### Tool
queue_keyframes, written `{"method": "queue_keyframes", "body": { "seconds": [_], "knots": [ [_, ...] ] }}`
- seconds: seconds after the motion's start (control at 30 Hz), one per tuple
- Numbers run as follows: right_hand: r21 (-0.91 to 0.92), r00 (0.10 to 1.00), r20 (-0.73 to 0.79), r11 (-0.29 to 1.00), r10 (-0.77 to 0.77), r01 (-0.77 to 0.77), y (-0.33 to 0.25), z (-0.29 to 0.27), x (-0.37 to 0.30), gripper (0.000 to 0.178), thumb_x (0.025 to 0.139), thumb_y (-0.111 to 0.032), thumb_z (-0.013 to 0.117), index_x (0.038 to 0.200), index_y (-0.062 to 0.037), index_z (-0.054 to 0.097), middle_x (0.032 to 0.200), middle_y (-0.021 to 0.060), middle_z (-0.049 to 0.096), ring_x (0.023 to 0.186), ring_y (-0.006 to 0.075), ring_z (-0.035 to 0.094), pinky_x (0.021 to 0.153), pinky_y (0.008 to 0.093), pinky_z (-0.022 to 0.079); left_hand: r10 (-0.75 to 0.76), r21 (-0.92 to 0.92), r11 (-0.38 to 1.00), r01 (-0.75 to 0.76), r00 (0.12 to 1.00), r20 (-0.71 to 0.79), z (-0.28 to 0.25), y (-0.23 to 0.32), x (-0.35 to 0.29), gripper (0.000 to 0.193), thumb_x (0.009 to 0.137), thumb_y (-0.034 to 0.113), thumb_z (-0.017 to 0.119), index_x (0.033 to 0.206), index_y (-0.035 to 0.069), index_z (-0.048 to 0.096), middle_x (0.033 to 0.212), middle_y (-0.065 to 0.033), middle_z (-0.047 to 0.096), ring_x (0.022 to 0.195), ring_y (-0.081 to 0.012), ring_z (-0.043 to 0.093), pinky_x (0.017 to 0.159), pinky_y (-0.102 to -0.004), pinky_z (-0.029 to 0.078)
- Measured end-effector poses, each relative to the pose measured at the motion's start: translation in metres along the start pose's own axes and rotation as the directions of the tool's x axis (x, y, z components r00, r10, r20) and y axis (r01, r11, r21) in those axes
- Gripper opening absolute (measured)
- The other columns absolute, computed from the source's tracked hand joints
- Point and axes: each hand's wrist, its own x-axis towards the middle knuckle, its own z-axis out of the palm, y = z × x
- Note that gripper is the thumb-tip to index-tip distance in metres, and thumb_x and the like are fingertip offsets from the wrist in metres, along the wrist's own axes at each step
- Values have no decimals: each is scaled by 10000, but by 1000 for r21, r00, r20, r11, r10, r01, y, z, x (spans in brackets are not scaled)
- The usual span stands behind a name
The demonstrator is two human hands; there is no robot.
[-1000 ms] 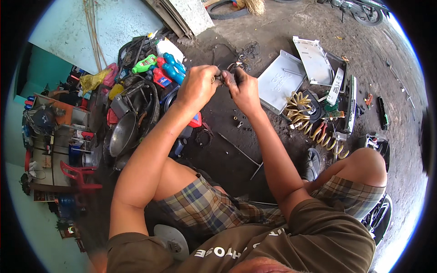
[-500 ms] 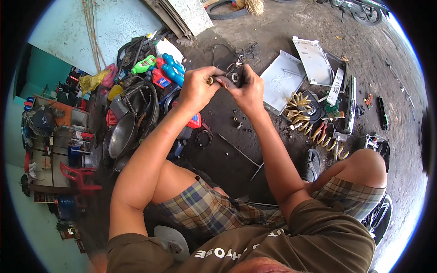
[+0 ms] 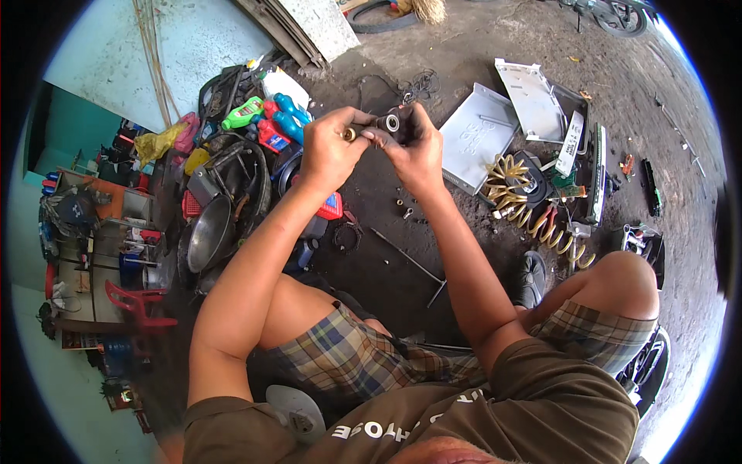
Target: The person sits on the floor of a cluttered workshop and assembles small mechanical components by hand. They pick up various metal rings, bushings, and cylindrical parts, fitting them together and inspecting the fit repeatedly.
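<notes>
Both hands meet in front of me, above the dark floor. My right hand (image 3: 415, 155) is closed, thumb and fingers around a small dark cylindrical metal part (image 3: 391, 124) whose round, light-rimmed end shows. Beside it, my left hand (image 3: 328, 148) is curled closed, with a small brass-coloured ring-shaped piece (image 3: 349, 134) showing at its fingers. The fingertips of the two hands come close together at the dark part. How far each piece extends is hidden by the fingers. Below the hands, a T-handle wrench (image 3: 410, 257) and small metal fittings (image 3: 405, 209) lie on the floor.
To the left stand a heap of parts with a metal bowl (image 3: 210, 233), teal bottles (image 3: 289, 116) and a red chair (image 3: 137, 304). At right lie metal casing panels (image 3: 478, 138), a yellowish coiled hose (image 3: 506, 179) and a circuit board (image 3: 570, 191). A tyre (image 3: 381, 18) rests at the back.
Both hands have shifted slightly up and left. The dark part has turned, so its light-rimmed end shows more plainly.
</notes>
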Motion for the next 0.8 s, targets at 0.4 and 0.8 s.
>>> {"method": "queue_keyframes", "body": {
  "seconds": [0.4,0.8],
  "knots": [
    [431,993,31,895,110,-113,2,9,-5,258,941,-174,777,1042,-10,605,864,29,666,711,93,579,625,274,490,236,223,949,-224,971,-28,-5,21,9,190,768,2,810,933,-1,715,883,-130,741,791,-251,732,682,-353,551],
    [872,890,369,230,268,-432,-8,18,-17,346,1014,-405,657,1105,-73,627,851,-36,549,749,87,498,610,254,396,103,19,994,-103,995,4,-24,32,5,270,760,-2,840,1019,16,769,957,-86,759,841,-175,706,697,-280,518]
  ]
}}
